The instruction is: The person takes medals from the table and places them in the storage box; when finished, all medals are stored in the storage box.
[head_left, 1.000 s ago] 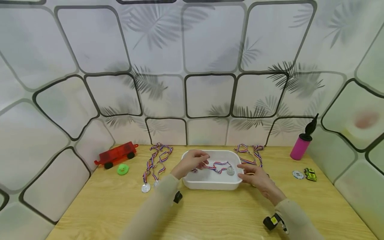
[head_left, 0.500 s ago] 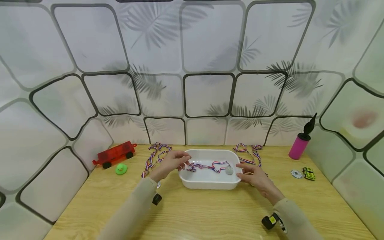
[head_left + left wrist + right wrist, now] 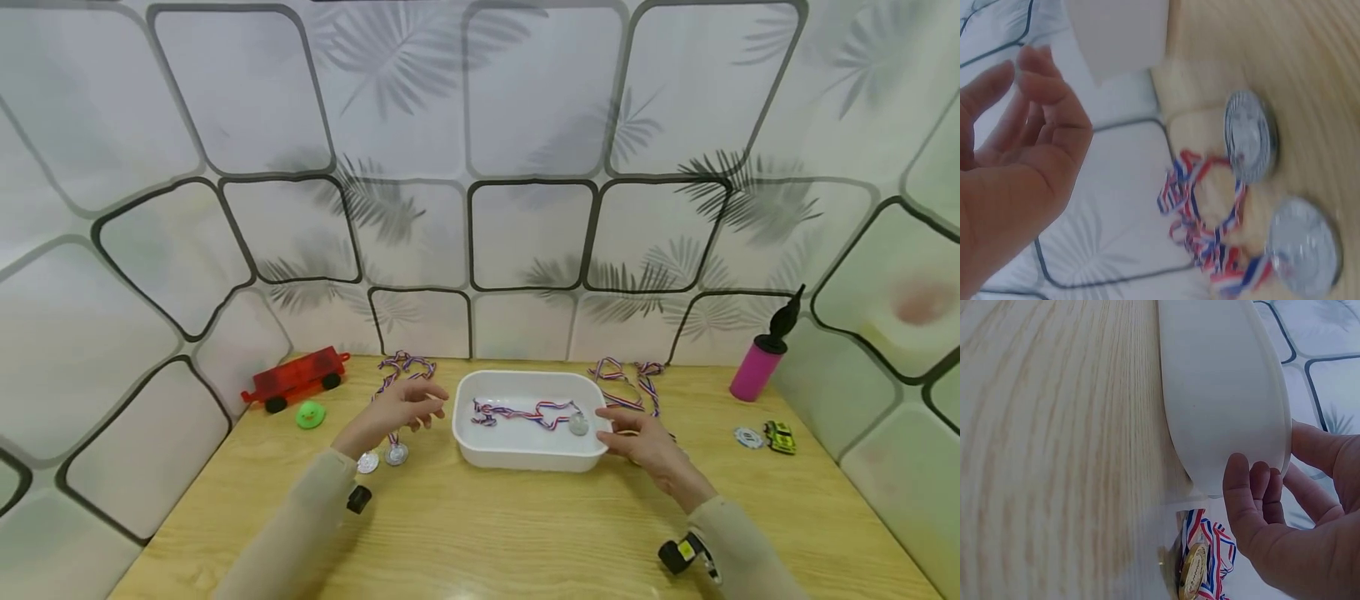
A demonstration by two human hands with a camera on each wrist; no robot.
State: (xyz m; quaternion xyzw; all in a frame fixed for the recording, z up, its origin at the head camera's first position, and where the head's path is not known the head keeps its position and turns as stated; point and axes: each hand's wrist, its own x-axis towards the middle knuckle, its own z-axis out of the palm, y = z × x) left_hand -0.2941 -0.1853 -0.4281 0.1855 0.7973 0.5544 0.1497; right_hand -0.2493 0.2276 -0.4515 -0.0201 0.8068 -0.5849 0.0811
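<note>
Wood table (image 3: 487, 533): left hand (image 3: 397, 408) loose, empty over 2 medals (image 3: 382, 456); right hand (image 3: 645, 442) grips white tray (image 3: 525, 458) w/ medal (image 3: 578, 425).

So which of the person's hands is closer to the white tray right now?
The right. The right hand holds the white tray at its right end, fingers against the wall. The left hand hovers apart from the tray's left side, above the silver medals.
</note>
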